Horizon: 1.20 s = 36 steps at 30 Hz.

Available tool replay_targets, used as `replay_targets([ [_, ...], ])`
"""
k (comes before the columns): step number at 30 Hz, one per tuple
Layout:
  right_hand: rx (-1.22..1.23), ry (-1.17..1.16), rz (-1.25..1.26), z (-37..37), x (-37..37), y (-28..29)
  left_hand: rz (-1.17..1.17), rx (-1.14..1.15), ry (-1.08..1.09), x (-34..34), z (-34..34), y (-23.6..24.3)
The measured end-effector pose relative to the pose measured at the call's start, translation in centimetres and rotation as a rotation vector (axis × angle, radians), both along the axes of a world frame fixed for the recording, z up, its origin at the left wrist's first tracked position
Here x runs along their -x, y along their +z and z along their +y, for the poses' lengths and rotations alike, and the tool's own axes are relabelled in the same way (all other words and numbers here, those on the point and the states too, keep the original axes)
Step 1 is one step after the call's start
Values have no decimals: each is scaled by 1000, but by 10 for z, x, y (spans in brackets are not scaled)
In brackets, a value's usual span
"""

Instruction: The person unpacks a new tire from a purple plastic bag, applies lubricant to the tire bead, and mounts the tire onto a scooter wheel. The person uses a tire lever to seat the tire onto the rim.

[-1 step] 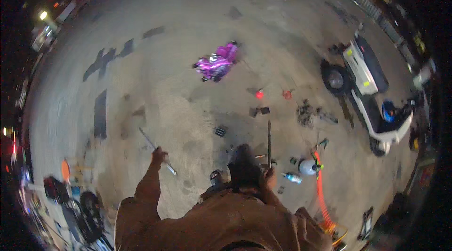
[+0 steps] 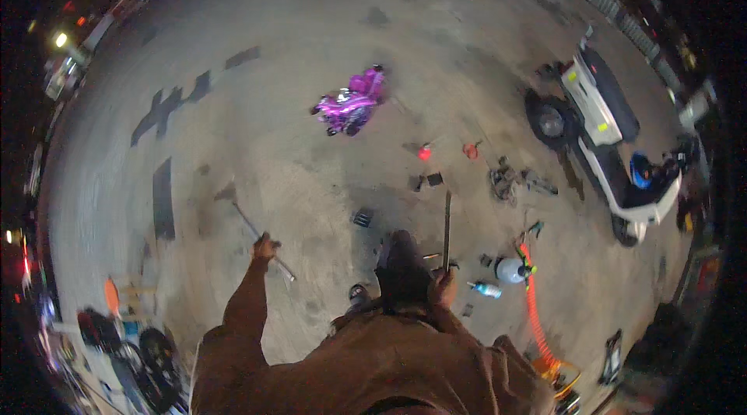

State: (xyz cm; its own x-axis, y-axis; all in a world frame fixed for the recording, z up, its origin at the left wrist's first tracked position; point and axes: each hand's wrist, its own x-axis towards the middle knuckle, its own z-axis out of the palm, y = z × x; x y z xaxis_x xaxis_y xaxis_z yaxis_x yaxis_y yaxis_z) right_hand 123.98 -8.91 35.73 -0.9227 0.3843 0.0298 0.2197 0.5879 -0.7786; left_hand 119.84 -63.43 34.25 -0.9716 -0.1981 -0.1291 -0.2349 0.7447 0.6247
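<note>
My left hand [image 2: 266, 247] is closed around a long, thin metal rod [image 2: 246, 219], held out to the left above the ground. The rod slants from upper left to lower right and has a pale lower end. Close to my body on the right, my right hand [image 2: 443, 289] grips a dark, straight bar [image 2: 447, 227] that points away from me. A short crosspiece seems to show near its lower end, but the exact kind of tool is not clear. A dark shape, perhaps my knee [image 2: 401, 267], stands between the two arms.
A white scooter [image 2: 599, 119] stands at right, a purple vehicle [image 2: 350, 104] ahead. Nearer lie a blue bottle [image 2: 486, 289], a rounded pale container [image 2: 510, 270], an orange coiled hose [image 2: 535, 322], dark parts [image 2: 504, 180] and a black grid-like piece [image 2: 362, 217]. Another two-wheeler [image 2: 132, 357] is lower left.
The view has shifted slightly. My left hand and its rod sit a little farther forward, and the bar in my right hand leans slightly more to the right.
</note>
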Motion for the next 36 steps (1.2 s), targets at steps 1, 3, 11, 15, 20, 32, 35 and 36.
replay_targets([
  [1,23,-98,-144,-9,21,-1,-55,-507,358,57,27,11],
  [3,75,-195,-157,-26,85,-18,-204,-603,305,170,69,34],
  [11,377,-242,-297,-17,460,-94,-128,-902,-72,530,200,54],
  [15,238,-411,-357,32,505,-67,-367,-995,-58,647,243,61],
  [20,248,-839,-345,72,561,-38,-596,-1001,133,800,323,67],
  [32,243,-1656,-694,118,692,-80,-983,-821,-128,1155,519,23],
  [35,473,-1706,-764,122,716,-76,-990,-740,-357,1210,591,24],
  [36,547,-1722,-722,124,726,-77,-984,-699,-441,1226,622,23],
])
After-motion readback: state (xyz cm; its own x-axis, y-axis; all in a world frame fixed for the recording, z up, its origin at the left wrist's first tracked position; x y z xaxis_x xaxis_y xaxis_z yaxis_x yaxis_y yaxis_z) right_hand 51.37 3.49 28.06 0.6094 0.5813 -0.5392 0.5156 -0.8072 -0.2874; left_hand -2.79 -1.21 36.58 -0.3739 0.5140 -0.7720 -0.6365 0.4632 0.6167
